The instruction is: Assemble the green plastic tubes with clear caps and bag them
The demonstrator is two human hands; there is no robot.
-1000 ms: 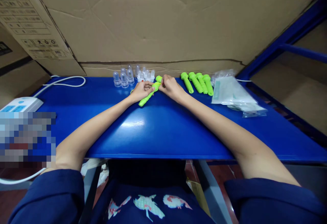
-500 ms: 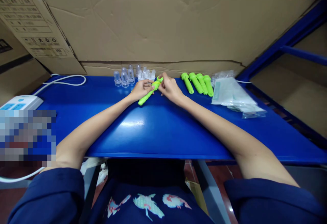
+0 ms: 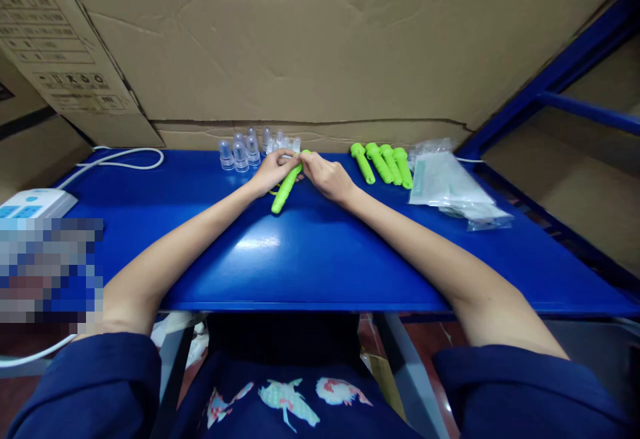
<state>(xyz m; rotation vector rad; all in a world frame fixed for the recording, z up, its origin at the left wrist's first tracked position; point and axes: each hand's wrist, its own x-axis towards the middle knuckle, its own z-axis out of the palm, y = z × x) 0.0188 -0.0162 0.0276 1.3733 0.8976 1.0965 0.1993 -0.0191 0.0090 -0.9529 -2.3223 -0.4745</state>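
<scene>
Between my two hands, above the blue table (image 3: 320,265), is a lime-green ribbed plastic handle (image 3: 286,189), tilted with its narrow end toward me. My left hand (image 3: 274,171) is closed around its upper part. My right hand (image 3: 325,175) pinches the wide head end, which the fingers mostly cover. A thin yellow-green loop shows just below my left fingers. Just behind my left hand stand several clear plastic domed pieces (image 3: 241,153), some larger and some smaller. To the right of my right hand lie several similar green handles (image 3: 379,162) in a row.
Clear plastic bags with white sheets (image 3: 447,182) lie at the table's right. A white power strip (image 3: 37,205) and its white cable (image 3: 125,159) are at the left. Cardboard (image 3: 325,45) walls off the back, and a blue metal frame (image 3: 565,65) rises at the right.
The green handle has turned to point more steeply toward me. My right hand has lowered and closed over its head end, where a ring stood out before.
</scene>
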